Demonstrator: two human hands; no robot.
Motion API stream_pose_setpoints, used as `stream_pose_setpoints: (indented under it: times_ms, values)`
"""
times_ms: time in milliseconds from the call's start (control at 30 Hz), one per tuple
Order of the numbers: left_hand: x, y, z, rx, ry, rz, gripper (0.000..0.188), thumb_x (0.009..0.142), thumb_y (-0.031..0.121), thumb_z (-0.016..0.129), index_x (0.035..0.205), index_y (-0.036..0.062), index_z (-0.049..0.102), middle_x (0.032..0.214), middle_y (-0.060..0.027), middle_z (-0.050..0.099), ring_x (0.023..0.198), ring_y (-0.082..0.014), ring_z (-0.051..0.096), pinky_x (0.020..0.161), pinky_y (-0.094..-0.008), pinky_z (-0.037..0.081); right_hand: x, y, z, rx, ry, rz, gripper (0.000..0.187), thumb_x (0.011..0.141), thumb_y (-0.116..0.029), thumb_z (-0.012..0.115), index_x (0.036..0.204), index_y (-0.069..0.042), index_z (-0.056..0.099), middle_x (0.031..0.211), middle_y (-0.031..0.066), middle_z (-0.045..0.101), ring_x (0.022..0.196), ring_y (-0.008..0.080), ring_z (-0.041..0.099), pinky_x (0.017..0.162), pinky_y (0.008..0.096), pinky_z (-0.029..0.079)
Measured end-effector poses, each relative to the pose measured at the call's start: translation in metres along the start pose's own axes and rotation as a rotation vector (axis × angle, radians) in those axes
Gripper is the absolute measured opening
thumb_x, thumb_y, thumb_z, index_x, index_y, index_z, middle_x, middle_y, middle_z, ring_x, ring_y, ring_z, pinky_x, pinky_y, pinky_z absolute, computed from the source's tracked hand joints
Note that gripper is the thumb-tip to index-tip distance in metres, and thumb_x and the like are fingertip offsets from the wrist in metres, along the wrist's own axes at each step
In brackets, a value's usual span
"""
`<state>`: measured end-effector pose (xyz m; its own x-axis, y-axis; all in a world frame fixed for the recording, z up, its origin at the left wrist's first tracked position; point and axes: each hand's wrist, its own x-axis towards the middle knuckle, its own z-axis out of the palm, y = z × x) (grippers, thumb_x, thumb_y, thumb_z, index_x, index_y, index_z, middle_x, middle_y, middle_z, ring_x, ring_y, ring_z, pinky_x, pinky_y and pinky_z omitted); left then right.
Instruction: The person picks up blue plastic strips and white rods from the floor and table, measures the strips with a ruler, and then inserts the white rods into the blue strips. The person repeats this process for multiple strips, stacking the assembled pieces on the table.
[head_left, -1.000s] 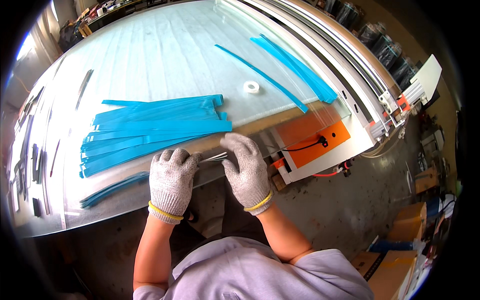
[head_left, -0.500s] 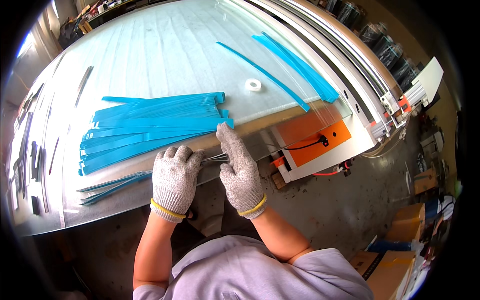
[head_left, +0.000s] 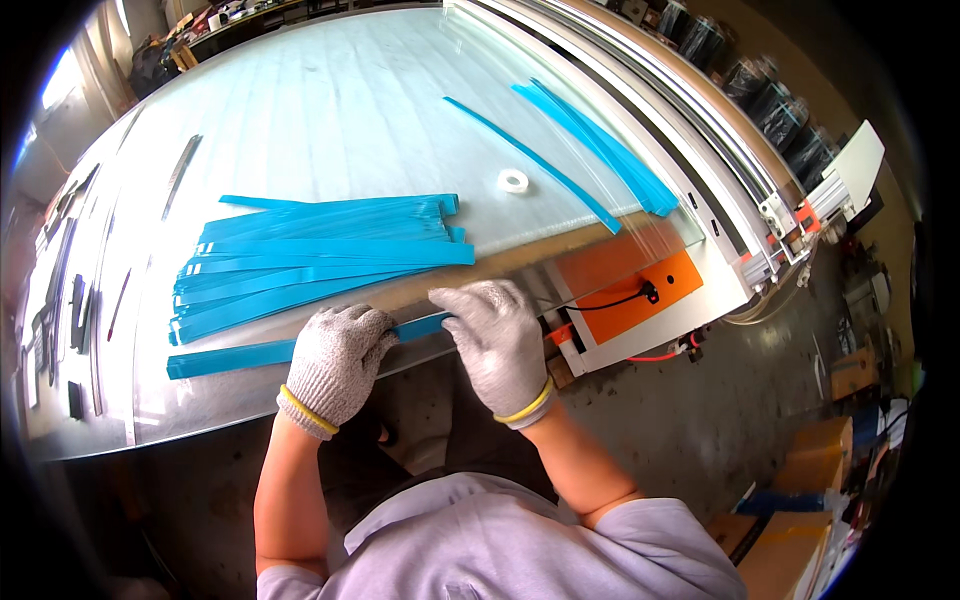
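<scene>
Both my hands wear grey knit gloves with yellow cuffs. A bundle of narrow blue strips (head_left: 232, 361) lies along the table's near edge, its blue faces up. My left hand (head_left: 338, 365) is closed around the bundle's middle. At the bundle's right end, my right hand (head_left: 497, 340) curls over it, thumb below and index finger above; the palm side is hidden. Just beyond, a larger fanned pile of blue strips (head_left: 320, 250) rests on the glass-like table top (head_left: 330, 100).
A white tape roll (head_left: 513, 181) lies right of the pile. Farther right are a single blue strip (head_left: 530, 163) and another strip stack (head_left: 605, 150), beside a white machine rail (head_left: 640, 120). Dark thin pieces (head_left: 77, 312) lie at the left. Cardboard boxes (head_left: 785, 550) stand on the floor.
The strips in my hands have turned from edge-on to blue face up. My left hand has shifted slightly left and down; my right hand has gone from flat fingers to curled over the end.
</scene>
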<state>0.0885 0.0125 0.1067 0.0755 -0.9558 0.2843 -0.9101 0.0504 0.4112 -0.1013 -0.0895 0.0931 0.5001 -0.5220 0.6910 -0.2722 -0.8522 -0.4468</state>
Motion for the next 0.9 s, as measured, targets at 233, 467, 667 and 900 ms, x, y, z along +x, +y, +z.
stream_pose_setpoints:
  times_ms: [233,467,667,900]
  values:
    - [0.002,-0.008,-0.018,-0.165,-0.056,-0.009,0.014,0.093,0.016,0.067,0.096,0.0021,0.069,0.088,-0.0207,0.069,0.085,-0.0433,0.066,0.078,-0.0509,0.053,0.024,-0.024,-0.012,-0.595,-0.235,-0.496,0.032,0.083,-0.016,0.068,0.111,-0.002,0.072,0.093,0.0061,0.064,0.082,0.0207,0.060,0.070,0.0351,0.050]
    - [-0.009,-0.006,-0.009,-0.109,-0.089,-0.077,0.021,0.097,0.023,0.064,0.100,0.0028,0.070,0.093,-0.0237,0.070,0.091,-0.0452,0.066,0.081,-0.0512,0.054,0.022,-0.042,0.000,-0.728,-0.333,-0.500,0.013,0.079,-0.016,0.064,0.084,-0.005,0.066,0.080,0.0087,0.058,0.080,0.0244,0.060,0.069,0.0376,0.047]
    - [-0.022,-0.005,-0.010,-0.189,0.190,0.010,0.019,0.094,0.017,0.070,0.106,0.0029,0.072,0.091,-0.0199,0.072,0.086,-0.0426,0.068,0.081,-0.0484,0.055,0.022,-0.035,0.004,-0.586,-0.431,-0.459,0.008,0.082,-0.018,0.064,0.082,-0.009,0.065,0.084,0.0081,0.062,0.085,0.0253,0.064,0.074,0.0386,0.052]
    - [-0.108,0.035,0.014,-1.238,0.081,-0.660,0.031,0.102,0.029,0.066,0.108,0.0004,0.073,0.076,-0.0044,0.069,0.063,-0.0122,0.059,0.058,-0.0262,0.048,0.006,-0.014,-0.035,-0.039,-0.640,-0.240,0.030,0.083,-0.028,0.079,0.103,-0.006,0.076,0.090,0.0142,0.068,0.085,0.0340,0.067,0.077,0.0449,0.056]
